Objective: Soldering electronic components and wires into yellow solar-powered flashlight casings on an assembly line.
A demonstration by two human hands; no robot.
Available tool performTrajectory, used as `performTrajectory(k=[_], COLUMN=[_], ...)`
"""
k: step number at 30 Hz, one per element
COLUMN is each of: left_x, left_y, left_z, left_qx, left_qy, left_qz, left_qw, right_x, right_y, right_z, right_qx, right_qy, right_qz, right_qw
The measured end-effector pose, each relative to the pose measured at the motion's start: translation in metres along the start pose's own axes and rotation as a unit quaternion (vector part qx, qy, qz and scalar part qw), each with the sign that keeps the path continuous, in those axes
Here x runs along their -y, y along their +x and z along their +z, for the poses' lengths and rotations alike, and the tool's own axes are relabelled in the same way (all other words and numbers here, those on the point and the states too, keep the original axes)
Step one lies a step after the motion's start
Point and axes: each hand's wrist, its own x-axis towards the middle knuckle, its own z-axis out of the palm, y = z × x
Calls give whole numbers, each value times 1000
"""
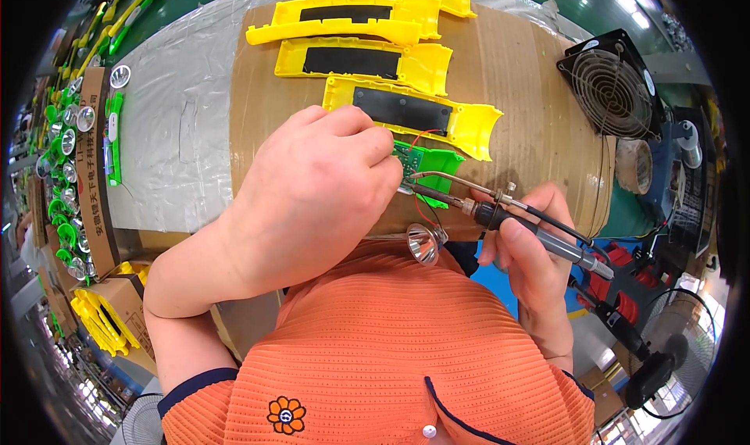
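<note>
My right hand [539, 250] grips a soldering iron [559, 246] with a thin metal feed tube along it. The iron's tip reaches a small green circuit board [409, 160] in a bright green plastic shell [441, 167]. My left hand [324, 175] is closed, fingers curled in at the board's left side; what they pinch is hidden. A thin red wire arcs above the board. Below it, at the table's near edge, a silvery reflector lamp cup [423, 244] hangs by wires. Just beyond my left fingers lies a yellow half shell with a black panel [402, 110].
More yellow half shells [344, 58] lie farther back on the cardboard table cover [516, 70]. A black fan [612, 89] stands at right, beside a tape roll [633, 166]. At left, a cardboard box [98, 171] borders green pieces with reflector cups; another box holds yellow shells [101, 320].
</note>
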Motion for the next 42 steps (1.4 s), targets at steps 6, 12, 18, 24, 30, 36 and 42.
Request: performTrajectory(k=[6, 12, 18, 24, 30, 36, 42], left_x=[0, -1, -3, -2, -3, 0, 20], left_y=[0, 1, 3, 5, 6, 17, 36], left_z=[-1, -2, -3, 3, 1, -25, -3], left_qx=[2, 17, 18, -34, -19, 2, -65], left_qy=[-7, 30, 49, 58, 65, -15, 123], left_qz=[17, 34, 43, 57, 53, 18, 8], left_qw=[1000, 999, 998, 996, 996, 1000, 990], right_x=[4, 3, 2, 4, 5, -7, -13], right_y=[-1, -1, 1, 6, 29, 36, 37], right_z=[6, 5, 5, -6, -34, -41, -48], right_qx=[-11, -11, -11, -33, -99, -114, -104], right_qy=[3, -12, 1, 49, 65, 96, 140], right_qz=[5, 1, -1, -61, -134, -142, -152], right_qw=[1000, 1000, 1000, 996, 984, 979, 973])
